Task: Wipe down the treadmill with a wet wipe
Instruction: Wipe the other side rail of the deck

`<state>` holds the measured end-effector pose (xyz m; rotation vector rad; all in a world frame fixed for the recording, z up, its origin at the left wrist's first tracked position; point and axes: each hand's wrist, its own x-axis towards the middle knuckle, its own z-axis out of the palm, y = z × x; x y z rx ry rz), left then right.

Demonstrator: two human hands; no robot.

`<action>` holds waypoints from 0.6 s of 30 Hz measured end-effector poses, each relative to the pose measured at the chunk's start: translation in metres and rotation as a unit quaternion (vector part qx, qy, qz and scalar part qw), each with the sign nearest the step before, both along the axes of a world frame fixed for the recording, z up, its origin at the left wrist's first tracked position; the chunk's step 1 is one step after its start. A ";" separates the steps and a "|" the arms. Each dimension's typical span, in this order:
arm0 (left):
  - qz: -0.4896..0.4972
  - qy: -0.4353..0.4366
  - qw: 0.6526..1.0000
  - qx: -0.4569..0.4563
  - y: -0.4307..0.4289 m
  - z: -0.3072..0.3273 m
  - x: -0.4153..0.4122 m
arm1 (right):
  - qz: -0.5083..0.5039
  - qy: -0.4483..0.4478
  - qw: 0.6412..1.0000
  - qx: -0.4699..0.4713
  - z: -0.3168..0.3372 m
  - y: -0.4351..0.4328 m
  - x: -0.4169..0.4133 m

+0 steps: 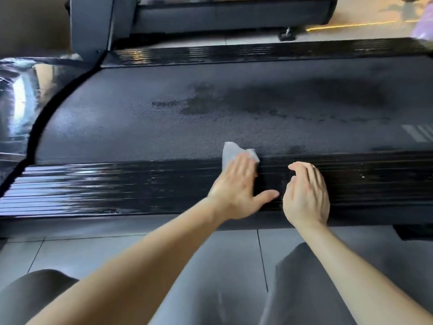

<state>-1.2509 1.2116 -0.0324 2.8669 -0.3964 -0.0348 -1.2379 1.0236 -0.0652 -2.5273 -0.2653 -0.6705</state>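
Treadmill [210, 127] seen side-on, from low beside it. Wet wipe [230, 151] sits on the near edge, straddling the line where the belt [152, 118] meets the near side rail [105, 188].

Left grip [236, 186]: fingers straight and together, palm down, pressing the wipe flat, thumb splayed out to the right. Nothing curled round it. The hand covers most of the wipe; only two crumpled corners show past the fingertips.

Right grip [304, 193]: just beside the left, over the same rail, fingers loosely bent, holding nothing. Can't tell if it touches the rail.

Around:
- upright post [93, 26] rises at the far left corner
- glossy motor cover [18, 102] at the left end
- far side rail [234, 55] beyond the belt
- second machine [234, 12] behind that, on a small foot
- blurred purple object [424, 29] top right, can't identify
- grey floor tiles [70, 252] in front, person's knees [304, 277] in dark grey cloth

Nothing lies on the belt or rails in the way of the wipe.

Materials: belt is matte dark grey with a fine woven grain, darker wet patches [281, 99] across the middle, and white stripes [419, 132] at the right edge. Rails are black, ribbed lengthwise, shiny, and streaked with moisture. Wipe is thin, white and creased.
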 end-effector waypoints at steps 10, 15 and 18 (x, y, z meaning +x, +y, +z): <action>0.065 0.079 0.990 0.097 0.127 0.002 -0.038 | 0.004 0.066 0.997 0.040 0.009 0.005 0.000; -0.008 0.054 0.997 0.057 0.071 0.007 -0.002 | 0.002 0.089 0.991 0.103 0.020 0.005 0.001; -0.162 0.045 0.984 0.066 0.020 -0.004 -0.009 | 0.023 0.107 0.985 0.131 0.024 -0.005 -0.002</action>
